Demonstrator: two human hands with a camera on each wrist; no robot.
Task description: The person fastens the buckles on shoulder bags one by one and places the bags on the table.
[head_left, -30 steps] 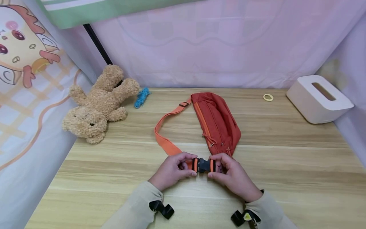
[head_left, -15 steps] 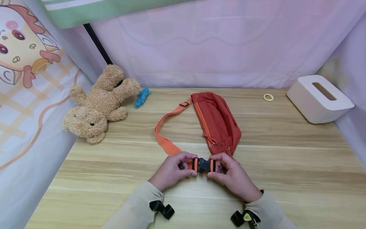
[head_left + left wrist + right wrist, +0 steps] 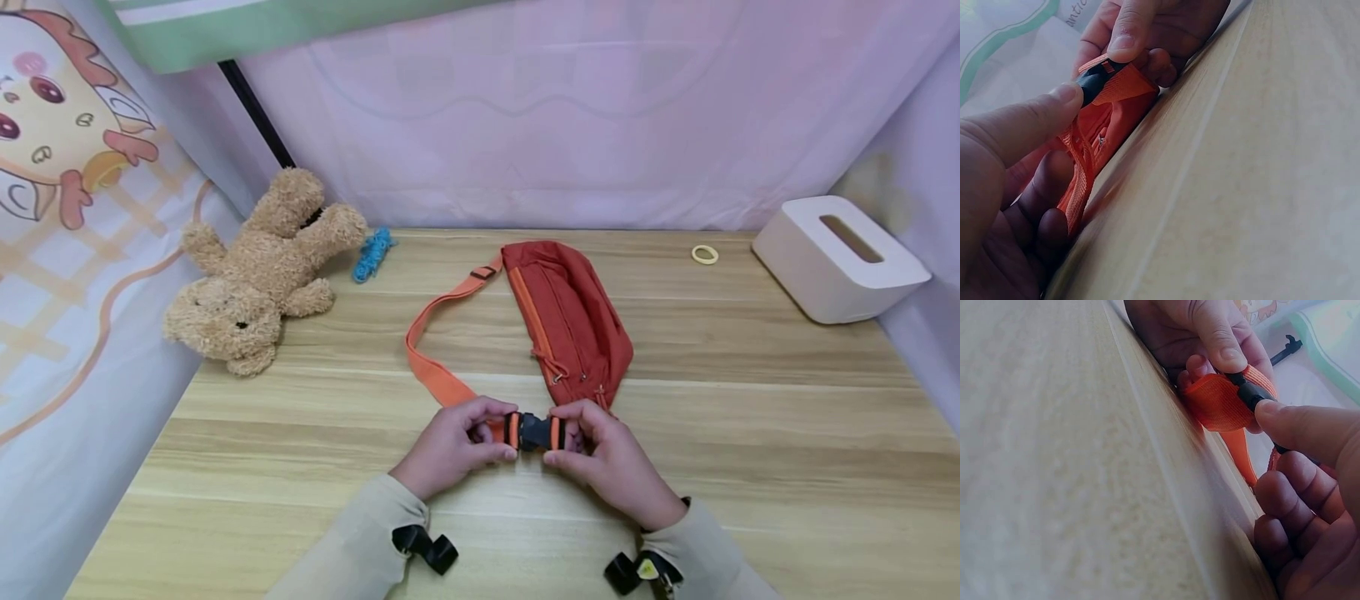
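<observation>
A red waist bag (image 3: 566,321) lies on the wooden table, its orange strap (image 3: 442,375) looping out to the left and round to the front. At the strap's front a black side-release buckle (image 3: 535,432) sits joined, its two halves together. My left hand (image 3: 465,442) pinches the buckle's left end between thumb and forefinger. On the other end, my right hand (image 3: 611,454) pinches in the same way. Seen from the left wrist, the buckle (image 3: 1092,82) is held close over the table, with orange webbing hanging below it. The other fingers of both hands are curled beneath.
A tan teddy bear (image 3: 258,271) lies at the left, a blue bundle of cord (image 3: 372,255) beside its foot. Toward the back right are a pale yellow ring (image 3: 704,255) and a white tissue box (image 3: 840,262). Printed curtains (image 3: 525,117) hang behind the table.
</observation>
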